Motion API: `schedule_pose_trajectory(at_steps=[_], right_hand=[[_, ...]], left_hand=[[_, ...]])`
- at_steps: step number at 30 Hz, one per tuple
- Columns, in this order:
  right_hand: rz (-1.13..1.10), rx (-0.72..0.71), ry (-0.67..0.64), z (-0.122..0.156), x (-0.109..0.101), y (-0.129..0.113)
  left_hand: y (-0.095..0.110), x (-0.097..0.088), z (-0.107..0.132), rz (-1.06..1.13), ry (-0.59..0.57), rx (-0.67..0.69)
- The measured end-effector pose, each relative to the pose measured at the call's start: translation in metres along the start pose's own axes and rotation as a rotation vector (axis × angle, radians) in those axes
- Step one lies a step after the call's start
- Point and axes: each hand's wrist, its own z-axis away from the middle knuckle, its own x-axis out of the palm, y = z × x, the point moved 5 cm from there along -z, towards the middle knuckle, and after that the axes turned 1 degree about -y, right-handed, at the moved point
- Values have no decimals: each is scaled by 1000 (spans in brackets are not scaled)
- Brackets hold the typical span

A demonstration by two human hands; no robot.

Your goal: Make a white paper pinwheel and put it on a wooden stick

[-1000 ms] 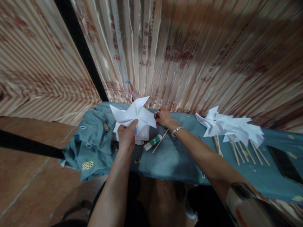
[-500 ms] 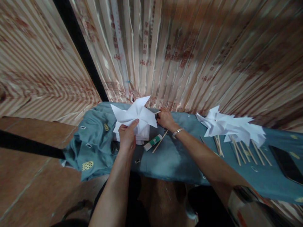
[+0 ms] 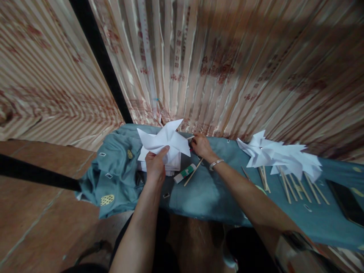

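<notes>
Only the view shifts slightly; my left hand steadies a pinched pinwheel; right hand, grip unclear beside a stick, likely needs precision next.

left hand holding white pinwheel, right hand at thin stick, glue stick, more pinwheels on cloth

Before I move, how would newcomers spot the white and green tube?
Over the teal cloth, find the left hand holding a white pinwheel. Right of that hand lies the tube, beside a wooden stick; its green band sets it apart.
</notes>
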Motion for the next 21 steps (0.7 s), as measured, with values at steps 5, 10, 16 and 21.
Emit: schedule_pose_trajectory(at_steps=[5, 10, 16, 21], right_hand=[[-266, 94, 86, 7, 0, 15], [-519, 158, 135, 37, -4, 34], [-519, 183, 152, 116, -23, 62], [-61, -33, 117, 163, -33, 64]], left_hand=[[-3, 0, -2, 20, 0, 7], [-2, 5, 0, 30, -14, 31], [-13, 16, 7, -11, -79, 30], [-24, 23, 11, -57, -109, 50]])
